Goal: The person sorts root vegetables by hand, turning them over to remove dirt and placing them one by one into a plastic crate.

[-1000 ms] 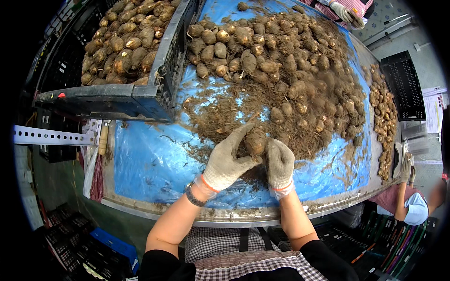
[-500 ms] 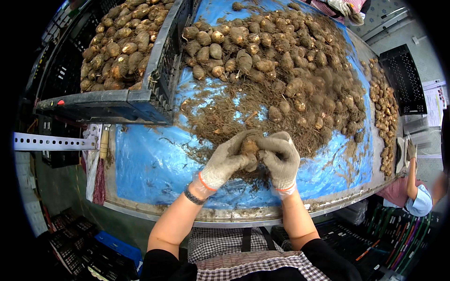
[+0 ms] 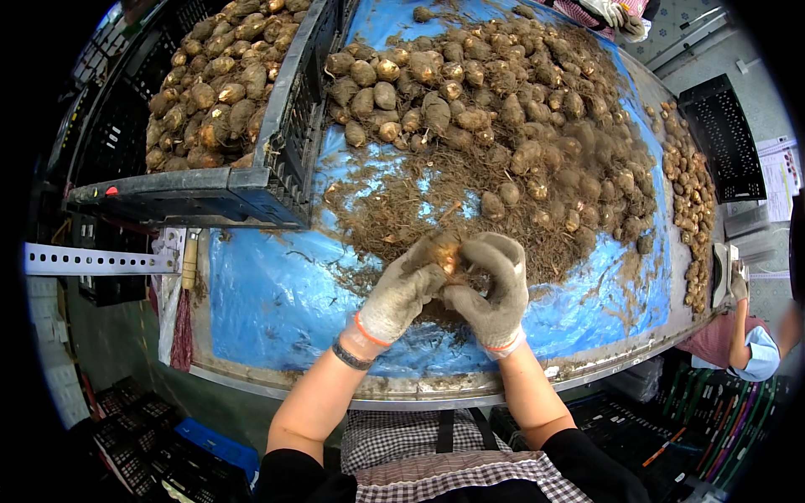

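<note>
Take the blue sheet (image 3: 268, 289) on the surface (image 3: 419, 391) as the reference for all positions.

Your checked apron (image 3: 444, 469) lies nearer you than the blue sheet and is cut off by the lower edge of the view. Your gloved hands are over the near middle of the blue sheet. Your left hand (image 3: 398, 293) grasps a tuber (image 3: 449, 258), whose lower end and left side are covered by your fingers. Your right hand (image 3: 496, 289) is curled against the right of the tuber; you cannot tell whether its thumb and fingers pinch it.

Left of the blue sheet, note a wooden handle (image 3: 190, 260); its lower end is hard to make out. Root debris (image 3: 386, 201) covers the middle of the blue sheet. A heap of tubers (image 3: 503, 101) fills its far part; overlap and loose roots obscure individual pieces. At the far left of the blue sheet, a black crate (image 3: 168, 184) holds more tubers, and the upper edge of the view crops it.

Right of the blue sheet lie smaller tubers (image 3: 692, 201) and, beyond them, a tilted black crate. Past the far right corner of the blue sheet, a co-worker's gloved hands (image 3: 619, 15) are partly cut off.
</note>
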A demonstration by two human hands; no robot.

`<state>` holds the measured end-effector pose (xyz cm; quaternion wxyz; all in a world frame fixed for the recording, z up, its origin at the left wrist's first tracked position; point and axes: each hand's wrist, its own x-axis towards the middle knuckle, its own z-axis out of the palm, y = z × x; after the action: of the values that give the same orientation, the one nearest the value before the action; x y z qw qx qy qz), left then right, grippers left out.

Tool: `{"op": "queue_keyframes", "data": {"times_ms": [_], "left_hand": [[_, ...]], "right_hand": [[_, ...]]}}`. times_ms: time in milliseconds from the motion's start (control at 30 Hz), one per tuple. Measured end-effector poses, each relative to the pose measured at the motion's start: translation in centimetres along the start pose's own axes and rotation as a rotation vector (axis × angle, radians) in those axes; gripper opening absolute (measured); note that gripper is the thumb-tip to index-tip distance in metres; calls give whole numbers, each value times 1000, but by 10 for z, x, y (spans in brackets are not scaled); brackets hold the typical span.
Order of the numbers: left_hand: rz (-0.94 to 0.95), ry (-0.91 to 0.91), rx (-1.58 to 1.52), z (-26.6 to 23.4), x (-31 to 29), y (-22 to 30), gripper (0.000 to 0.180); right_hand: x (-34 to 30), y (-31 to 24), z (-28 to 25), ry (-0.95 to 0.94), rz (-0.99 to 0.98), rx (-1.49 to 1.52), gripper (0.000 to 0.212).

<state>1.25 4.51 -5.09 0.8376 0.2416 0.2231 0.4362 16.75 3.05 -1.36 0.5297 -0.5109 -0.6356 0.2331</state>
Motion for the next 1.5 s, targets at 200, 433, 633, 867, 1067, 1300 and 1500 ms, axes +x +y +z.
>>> {"op": "queue_keyframes", "data": {"times_ms": [200,433,633,867,1067,1300,1500], "left_hand": [[-46,-42,-87,-4,3,-15,78],[-50,-24,-32,1,2,-2,73],[0,-4,117,9,7,6,69],[-106,-84,132,9,7,5,75],[-119,-77,125,11,6,11,78],[-91,-107,227,4,5,5,75],[-67,-192,83,12,4,12,75]], "right_hand": [[-8,20,-5,17,-17,-49,25],[2,32,-20,196,342,142,24],[2,11,-9,-34,45,-58,38],[6,34,-19,204,231,-18,11],[8,33,-29,101,167,185,15],[5,15,-17,-39,159,50,19],[7,33,-25,368,552,378,13]]}}
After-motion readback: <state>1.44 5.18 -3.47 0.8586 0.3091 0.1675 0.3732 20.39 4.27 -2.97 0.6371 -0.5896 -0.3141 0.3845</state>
